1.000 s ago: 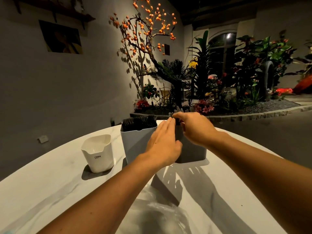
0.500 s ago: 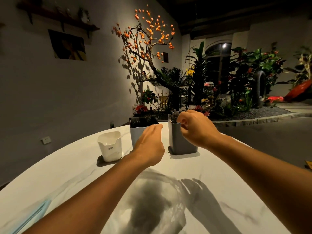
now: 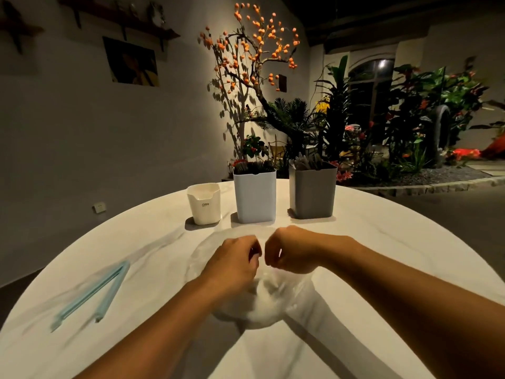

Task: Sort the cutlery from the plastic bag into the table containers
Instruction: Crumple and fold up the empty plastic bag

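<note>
While both my hands, left (image 3: pixel 235 259) and right (image 3: pixel 289 250), seem to pinch the blurred plastic bag (image 3: pixel 259 302) in a closed grip on the worktop (image 3: pixel 382 242) just before the grey container (image 3: pixel 313 191), it and the pale container (image 3: pixel 255 196) already hold cutlery, the small white one (image 3: pixel 205 203) looks unfilled.

On the table (image 3: pixel 382 242) we see three containers in a row at the far side: a short cup (image 3: pixel 204 203) leftmost, a taller bin (image 3: pixel 255 196) in the middle, another bin (image 3: pixel 312 193) rightmost, both holding cutlery. Nearer us lies the plastic bag (image 3: pixel 262 305), with a clip (image 3: pixel 93 294) well left of it
</note>
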Motion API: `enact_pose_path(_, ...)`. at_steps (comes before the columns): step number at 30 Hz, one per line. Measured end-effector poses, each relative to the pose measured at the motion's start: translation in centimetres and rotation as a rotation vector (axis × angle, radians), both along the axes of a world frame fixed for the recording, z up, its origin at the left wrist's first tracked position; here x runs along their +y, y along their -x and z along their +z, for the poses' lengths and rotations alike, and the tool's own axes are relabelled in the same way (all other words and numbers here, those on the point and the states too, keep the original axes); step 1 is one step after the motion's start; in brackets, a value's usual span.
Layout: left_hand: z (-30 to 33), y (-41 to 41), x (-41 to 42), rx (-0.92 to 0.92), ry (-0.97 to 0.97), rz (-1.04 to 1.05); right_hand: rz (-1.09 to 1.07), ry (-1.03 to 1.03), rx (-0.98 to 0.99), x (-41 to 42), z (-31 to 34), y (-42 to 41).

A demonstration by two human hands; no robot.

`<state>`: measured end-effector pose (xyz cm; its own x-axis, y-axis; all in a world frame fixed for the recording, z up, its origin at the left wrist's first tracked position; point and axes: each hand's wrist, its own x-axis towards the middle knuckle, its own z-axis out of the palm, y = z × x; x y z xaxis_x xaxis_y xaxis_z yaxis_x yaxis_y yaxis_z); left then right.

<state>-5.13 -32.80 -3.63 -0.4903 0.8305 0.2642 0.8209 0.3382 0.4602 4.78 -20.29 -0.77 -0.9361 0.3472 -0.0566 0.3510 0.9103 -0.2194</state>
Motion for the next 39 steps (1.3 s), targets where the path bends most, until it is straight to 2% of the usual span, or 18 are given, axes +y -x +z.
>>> enact_pose_path(2,-2.2,0.2,-0.9,0.039,0.147,-0.040,-0.061,-0.062,-0.041,0.9,-2.4,-0.1)
enact_pose_path(5,-4.4,0.7,-1.6,0.069,0.309,-0.134,-0.127,-0.050,0.045,1.8,-4.5,-0.6)
enact_pose_path(10,-5.1,2.0,-1.7,0.006,0.358,-0.148,-0.123,-0.006,0.356,2.3,-7.0,-1.1)
enact_pose_path(14,-5.5,2.4,-1.8,0.074,0.439,-0.123,-0.035,-0.074,0.267,2.4,-7.2,-1.2)
enact_pose_path(16,-5.3,1.9,-1.7,0.101,0.462,-0.116,-0.013,-0.121,0.335,2.4,-6.9,-1.1)
enact_pose_path(18,-5.0,1.6,-1.7,0.095,0.406,-0.116,-0.026,-0.153,0.472,2.0,-6.6,-1.0)
enact_pose_path(20,-4.7,1.8,-1.8,0.109,0.263,-0.138,-0.021,-0.209,0.462,1.8,-6.6,-0.9)
enact_pose_path(22,-4.8,2.1,-1.8,0.172,0.233,-0.149,-0.003,-0.244,0.234,1.8,-7.1,-0.8)
enact_pose_path(24,-5.1,2.0,-1.9,0.167,0.329,-0.128,-0.037,-0.125,-0.013,1.8,-7.4,-0.9)
enact_pose_path(26,-5.2,1.7,-2.0,0.109,0.398,-0.128,-0.057,-0.012,-0.084,1.9,-7.4,-1.1)
enact_pose_path(28,-5.0,1.5,-2.0,0.068,0.394,-0.152,-0.046,0.051,-0.023,2.2,-7.4,-1.4)
enact_pose_path(30,-4.8,1.5,-2.1,0.060,0.361,-0.169,-0.062,0.165,0.205,2.6,-7.5,-1.9)
enact_pose_path(32,-4.9,1.5,-2.1,0.061,0.303,-0.167,-0.110,0.193,0.378,3.1,-7.6,-2.2)
enact_pose_path(36,-5.0,1.4,-1.9,0.046,0.139,-0.147,-0.118,0.045,0.392,3.3,-7.1,-2.3)
enact_pose_path(39,-5.1,1.3,-1.7,0.064,-0.022,-0.265,-0.117,-0.188,0.361,2.6,-6.4,-2.2)
